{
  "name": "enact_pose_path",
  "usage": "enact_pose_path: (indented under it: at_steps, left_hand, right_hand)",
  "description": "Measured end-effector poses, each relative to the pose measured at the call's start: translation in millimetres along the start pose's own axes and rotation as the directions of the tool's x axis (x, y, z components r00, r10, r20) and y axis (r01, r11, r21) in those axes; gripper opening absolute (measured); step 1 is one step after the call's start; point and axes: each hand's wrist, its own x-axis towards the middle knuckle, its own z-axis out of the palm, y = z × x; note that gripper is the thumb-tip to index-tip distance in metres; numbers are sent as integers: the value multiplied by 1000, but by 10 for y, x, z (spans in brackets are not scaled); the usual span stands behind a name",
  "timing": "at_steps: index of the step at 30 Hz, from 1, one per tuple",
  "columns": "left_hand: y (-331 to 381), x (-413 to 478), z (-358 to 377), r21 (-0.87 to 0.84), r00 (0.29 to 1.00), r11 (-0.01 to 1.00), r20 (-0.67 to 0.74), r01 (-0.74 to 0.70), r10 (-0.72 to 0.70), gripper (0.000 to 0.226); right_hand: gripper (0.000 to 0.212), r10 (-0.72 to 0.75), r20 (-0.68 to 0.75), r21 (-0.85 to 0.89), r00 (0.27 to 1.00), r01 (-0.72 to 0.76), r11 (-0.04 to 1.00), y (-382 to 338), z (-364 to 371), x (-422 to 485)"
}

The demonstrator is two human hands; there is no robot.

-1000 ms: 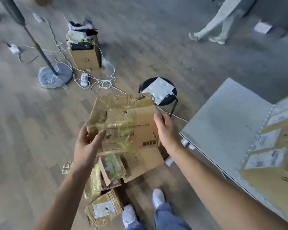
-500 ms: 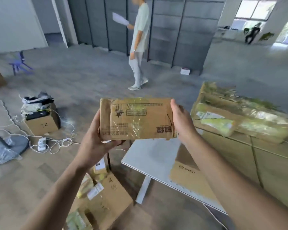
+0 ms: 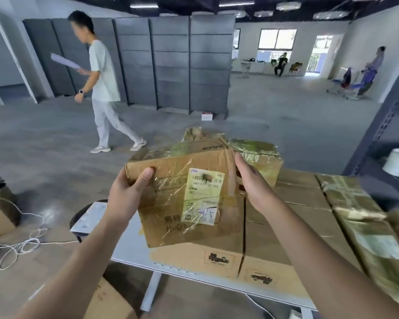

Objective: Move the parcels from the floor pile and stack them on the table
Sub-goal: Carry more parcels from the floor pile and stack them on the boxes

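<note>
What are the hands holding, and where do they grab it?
A parcel: the left hand grips its left end, the right hand presses on its right end.

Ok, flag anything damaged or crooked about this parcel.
The parcel is battered: dented cardboard, wrinkled tape over a creased label. The left hand and right hand hold it tilted over the boxes on the table.

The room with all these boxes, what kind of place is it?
Probably a parcel warehouse or sorting room: taped cardboard parcels stacked on the table, tall grey storage units behind, and a shipping label on the held parcel.
</note>
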Motion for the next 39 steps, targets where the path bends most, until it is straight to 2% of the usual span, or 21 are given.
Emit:
enact_pose_path:
  at_steps: [1, 2, 4, 6, 8, 11, 16, 18, 21, 23, 25, 27, 31, 35, 38, 39]
  left_hand:
    - [-17, -23, 121, 7, 1000, 1000, 0, 21, -21, 50]
    - [-23, -43, 235, 23, 999, 999, -4, 45, -45, 48]
    - [-67, -46, 443, 47, 995, 994, 4, 98, -98, 43]
    - [-102, -28, 664, 60, 988, 987, 34, 148, -150, 43]
    - [-137, -20, 896, 93, 979, 980, 90, 177, -185, 43]
    - [-200, -21, 1212, 132, 959, 974, 194, 183, -207, 29]
    - [-311, 94, 1703, 234, 888, 961, 395, 151, -236, 37]
    - [-365, 179, 1841, 277, 857, 952, 453, 127, -246, 30]
    - [-439, 362, 1996, 240, 797, 959, 544, 152, -262, 28]
    - [-473, 518, 2073, 245, 751, 960, 607, 136, -261, 26]
    - [-514, 675, 2132, 281, 698, 954, 664, 101, -270, 18]
    - [-570, 822, 2170, 333, 651, 941, 702, 58, -289, 17]
    - [-715, 1001, 2257, 370, 632, 928, 713, 28, -303, 22]
    - [-778, 1093, 2364, 387, 670, 922, 685, -4, -285, 52]
    - [-757, 1135, 2424, 457, 710, 887, 645, -60, -284, 56]
    - [-751, 1150, 2438, 507, 728, 850, 636, -145, -256, 57]
  right_hand:
    - [80, 9, -2, -12, 1000, -9, 1000, 96, -105, -15]
    - [86, -12, 13, -29, 1000, 12, 999, 173, -189, -36]
    - [65, -101, 43, -76, 994, 104, 992, 268, -330, -77]
    - [47, -113, 10, -136, 994, 113, 984, 376, -452, -92]
    - [47, -19, -79, -149, 997, 7, 989, 508, -591, -70]
    - [53, 141, -184, -145, 973, -169, 975, 708, -840, 47]
    - [67, 314, -315, -122, 896, -366, 922, 920, -1146, 296]
    - [68, 367, -340, -102, 866, -422, 901, 977, -1229, 412]
    - [66, 430, -367, -53, 825, -480, 876, 1038, -1352, 590]
    - [58, 466, -412, 3, 783, -510, 860, 1106, -1442, 731]
    - [41, 498, -482, 89, 721, -524, 847, 1205, -1545, 876]
    - [45, 509, -532, 65, 677, -566, 822, 1180, -1549, 941]
    - [48, 469, -505, -109, 725, -593, 798, 1057, -1472, 1038]
    - [36, 384, -472, -213, 793, -526, 823, 1040, -1531, 1263]
    - [39, 345, -471, -246, 812, -496, 833, 1063, -1603, 1421]
    - [39, 341, -456, -278, 822, -495, 823, 1069, -1614, 1447]
